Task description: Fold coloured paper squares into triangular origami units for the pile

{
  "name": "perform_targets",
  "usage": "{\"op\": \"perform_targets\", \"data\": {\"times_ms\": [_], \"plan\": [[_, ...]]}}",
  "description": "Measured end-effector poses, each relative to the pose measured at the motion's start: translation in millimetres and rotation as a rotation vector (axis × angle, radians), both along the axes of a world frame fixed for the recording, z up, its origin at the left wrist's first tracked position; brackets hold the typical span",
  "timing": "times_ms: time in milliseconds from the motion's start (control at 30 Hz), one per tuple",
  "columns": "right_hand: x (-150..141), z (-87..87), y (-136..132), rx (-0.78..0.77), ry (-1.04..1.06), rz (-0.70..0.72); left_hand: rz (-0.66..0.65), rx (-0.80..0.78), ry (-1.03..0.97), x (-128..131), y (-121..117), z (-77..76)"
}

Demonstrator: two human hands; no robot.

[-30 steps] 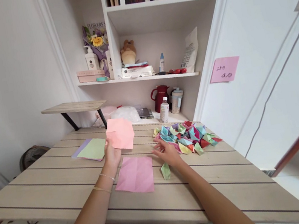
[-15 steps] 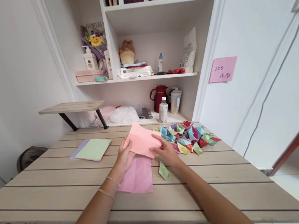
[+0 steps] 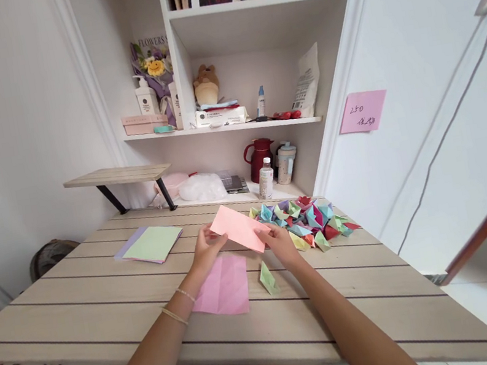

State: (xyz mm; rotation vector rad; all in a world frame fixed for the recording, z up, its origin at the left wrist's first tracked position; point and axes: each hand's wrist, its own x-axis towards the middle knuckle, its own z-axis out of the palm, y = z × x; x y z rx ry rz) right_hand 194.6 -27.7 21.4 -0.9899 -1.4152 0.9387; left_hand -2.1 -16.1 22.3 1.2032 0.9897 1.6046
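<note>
Peach paper [image 3: 240,228], held at two ends

Peach: one piece, showing as an oblong, tilted, raised off the table, between the hands and in front of the shelves. Whether it is doubled cannot be told.

Left hand [image 3: 206,252]: fingers and thumb clamped on the paper's left end; two thin bracelets [image 3: 175,316] at the wrist.

Right hand [image 3: 282,246]: thumb and fingers clamped on the paper's right end.

Pink sheet [image 3: 226,288]: square, creased, flat below the peach piece, partly behind the left hand.

Green fold [image 3: 268,279]: single, pointed, just right of the pink sheet, near the right hand.

Pile [image 3: 312,218]: folded paper shapes in blue, yellow, red, green and purple, beyond the right hand.

Stack [image 3: 153,244]: loose sheets, pale green uppermost, lilac showing at the edge, well to the left.

Table [image 3: 106,311]: pale wood planks, dark seams.

Riser [image 3: 118,176]: wood top, black legs, at the back left.

Behind the table: plastic bag [image 3: 202,188], whitish; red jug [image 3: 262,159]; clear bottle [image 3: 266,181], white cap, in front of the jug; pale cup [image 3: 286,164], blue lid, beside it.

Shelf above: pink box [image 3: 144,123]; pump bottle [image 3: 147,99], white; flowers [image 3: 156,67]; plush [image 3: 206,84], brown; white pack [image 3: 221,117]; white pouch [image 3: 307,83], leaning.

Right wall: note [image 3: 363,112], pink, handwritten "250" and further script.
</note>
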Motion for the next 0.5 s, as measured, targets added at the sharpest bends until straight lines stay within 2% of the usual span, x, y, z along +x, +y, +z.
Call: {"op": "perform_targets", "data": {"times_ms": [67,133,200,300,400,500], "plan": [[-7.0,-0.2,-3.2,-0.062,0.122,0.074,-0.241,-0.104,-0.005,5.2,-3.4,-2.4],[-12.7,0.4,-7.3,-0.107,0.151,0.140,-0.372,-0.170,-0.046,9.2,-6.2,-3.6],[-14.8,2.2,-11.5,-0.105,0.109,0.217,-0.371,-0.195,-0.135,10.4,-7.2,-3.3],[-10.5,6.3,-15.6,0.021,-0.088,0.333,-0.332,-0.205,-0.230,7.3,-5.9,-1.3],[-3.2,8.4,-14.5,0.189,-0.328,0.289,-0.351,-0.209,-0.224,3.9,-4.4,0.2],[1.0,8.0,-10.9,0.268,-0.420,0.260,-0.411,-0.223,-0.197,3.3,-4.7,-0.4]]}}
